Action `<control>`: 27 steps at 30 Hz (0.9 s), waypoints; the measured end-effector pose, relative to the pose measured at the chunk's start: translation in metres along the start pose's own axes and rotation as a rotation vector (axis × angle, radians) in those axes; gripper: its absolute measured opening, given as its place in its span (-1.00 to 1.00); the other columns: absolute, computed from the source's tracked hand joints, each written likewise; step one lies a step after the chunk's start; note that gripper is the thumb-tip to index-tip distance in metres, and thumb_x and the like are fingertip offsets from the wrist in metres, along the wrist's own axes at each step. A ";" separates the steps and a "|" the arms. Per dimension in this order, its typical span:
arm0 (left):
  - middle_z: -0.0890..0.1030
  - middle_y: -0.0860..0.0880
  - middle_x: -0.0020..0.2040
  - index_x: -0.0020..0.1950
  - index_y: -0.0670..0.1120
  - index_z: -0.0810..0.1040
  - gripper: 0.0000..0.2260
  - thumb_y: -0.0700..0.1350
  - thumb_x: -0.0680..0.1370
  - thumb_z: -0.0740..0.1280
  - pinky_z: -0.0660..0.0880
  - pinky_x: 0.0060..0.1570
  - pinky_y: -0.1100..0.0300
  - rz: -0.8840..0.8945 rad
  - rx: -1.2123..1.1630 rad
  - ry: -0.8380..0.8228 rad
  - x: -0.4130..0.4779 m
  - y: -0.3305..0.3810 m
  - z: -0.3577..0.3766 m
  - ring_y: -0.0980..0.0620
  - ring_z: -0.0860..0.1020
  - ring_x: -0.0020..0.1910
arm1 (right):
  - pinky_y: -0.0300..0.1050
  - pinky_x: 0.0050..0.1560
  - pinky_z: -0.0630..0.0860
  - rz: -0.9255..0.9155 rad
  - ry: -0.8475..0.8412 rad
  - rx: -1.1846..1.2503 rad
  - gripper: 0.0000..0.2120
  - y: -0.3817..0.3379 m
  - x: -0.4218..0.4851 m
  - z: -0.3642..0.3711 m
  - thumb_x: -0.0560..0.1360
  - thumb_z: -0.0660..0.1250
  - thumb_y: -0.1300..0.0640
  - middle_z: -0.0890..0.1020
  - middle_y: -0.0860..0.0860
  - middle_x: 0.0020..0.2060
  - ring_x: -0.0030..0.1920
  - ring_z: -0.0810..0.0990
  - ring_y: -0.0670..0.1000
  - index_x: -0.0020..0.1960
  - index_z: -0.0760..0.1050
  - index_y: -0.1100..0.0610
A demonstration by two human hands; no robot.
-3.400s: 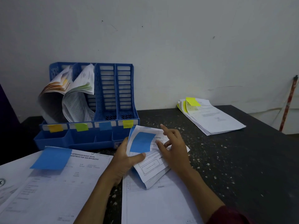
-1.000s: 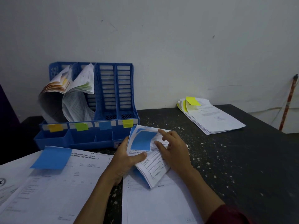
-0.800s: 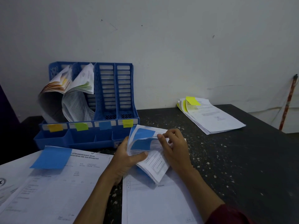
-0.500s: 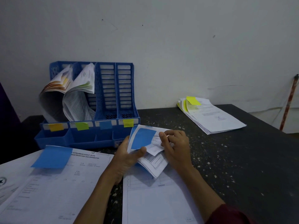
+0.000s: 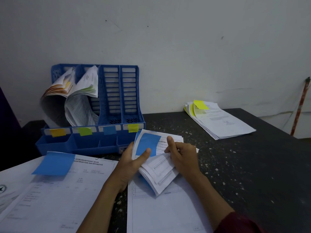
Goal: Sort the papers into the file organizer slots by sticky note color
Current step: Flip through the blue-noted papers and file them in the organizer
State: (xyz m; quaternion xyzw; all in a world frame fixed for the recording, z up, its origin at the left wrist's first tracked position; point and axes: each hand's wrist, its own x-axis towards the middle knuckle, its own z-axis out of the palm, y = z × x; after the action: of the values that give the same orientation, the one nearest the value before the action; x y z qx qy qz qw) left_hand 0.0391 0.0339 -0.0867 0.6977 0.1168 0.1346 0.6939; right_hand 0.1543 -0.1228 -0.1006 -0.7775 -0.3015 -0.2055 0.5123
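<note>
left hand (image 5: pixel 133 163) and right hand (image 5: pixel 182 158) both have a grip on the blue-tagged paper bundle (image 5: pixel 157 161), right in front of the file organizer (image 5: pixel 107 140). loose sheets might slide out mid-lift.

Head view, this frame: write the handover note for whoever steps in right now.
Left hand: shut on the blue-tagged bundle, thumb on its blue sticky note.
Right hand: fingers leafing through the same bundle's sheets.
File organizer: the orange- and green-labelled slots hold papers; the blue-labelled slot and yellow-labelled slot are empty.
Left to do: slot the held bundle and the blue-tagged sheets at near left into blue; the yellow-tagged stack at far right goes into yellow. The untagged sheet under the hands needs checking.
</note>
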 end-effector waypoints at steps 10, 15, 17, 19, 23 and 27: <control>0.65 -0.08 0.12 0.29 0.09 0.44 -0.59 -0.16 0.52 0.48 0.62 0.11 -0.08 -0.054 0.018 0.014 0.004 -0.007 -0.003 -0.06 0.66 0.09 | -0.18 -0.37 0.57 0.055 0.082 0.120 -0.36 -0.004 -0.002 -0.005 0.65 0.08 -0.16 0.64 -0.12 -0.49 -0.47 0.61 -0.12 -0.36 0.66 0.17; 0.66 -0.04 0.08 0.28 0.11 0.43 -0.62 -0.19 0.55 0.42 0.63 -0.01 0.09 -0.046 0.043 0.021 0.003 -0.005 -0.003 -0.01 0.66 0.06 | 0.01 -0.39 0.59 0.037 0.101 0.038 -0.43 -0.002 -0.002 -0.007 0.63 0.10 -0.18 0.62 -0.12 -0.47 -0.42 0.62 -0.15 -0.32 0.59 0.16; 0.66 -0.05 0.08 0.30 0.09 0.42 -0.59 -0.20 0.54 0.43 0.63 -0.03 0.11 -0.048 0.045 0.010 0.003 -0.005 -0.003 -0.01 0.66 0.05 | 0.03 -0.39 0.60 0.024 0.104 -0.036 -0.57 0.002 0.000 -0.005 0.60 0.18 -0.17 0.63 -0.18 -0.38 -0.40 0.63 -0.13 -0.23 0.57 0.09; 0.66 -0.07 0.10 0.34 0.07 0.40 -0.52 -0.19 0.50 0.49 0.65 -0.01 0.05 -0.050 0.049 -0.003 0.003 -0.005 -0.003 -0.03 0.67 0.06 | 0.01 -0.34 0.62 0.003 0.057 -0.103 -0.82 0.003 0.001 -0.003 0.58 0.31 -0.10 0.62 -0.23 -0.23 -0.38 0.62 -0.14 -0.08 0.56 -0.01; 0.62 -0.06 0.16 0.36 0.09 0.38 -0.34 -0.09 0.31 0.54 0.64 0.07 -0.05 -0.055 0.049 0.000 0.002 -0.002 -0.002 -0.03 0.65 0.10 | -0.14 -0.19 0.64 -0.013 -0.074 -0.178 -0.63 0.005 -0.001 -0.001 0.54 0.41 0.01 0.54 -0.16 0.09 -0.31 0.59 -0.17 0.33 0.48 -0.10; 0.63 -0.06 0.14 0.33 0.11 0.38 -0.36 -0.18 0.35 0.57 0.66 0.00 0.01 -0.052 0.064 0.003 0.003 -0.004 -0.002 -0.03 0.66 0.07 | -0.18 -0.15 0.64 -0.028 -0.176 -0.220 -0.39 0.012 0.000 0.003 0.54 0.41 0.01 0.37 -0.13 0.25 -0.22 0.62 -0.07 0.51 0.25 -0.20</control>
State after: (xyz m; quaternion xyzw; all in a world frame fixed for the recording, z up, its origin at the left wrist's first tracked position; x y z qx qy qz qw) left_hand 0.0414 0.0374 -0.0906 0.7161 0.1402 0.1137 0.6743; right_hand 0.1623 -0.1233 -0.1105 -0.8397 -0.3318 -0.1755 0.3924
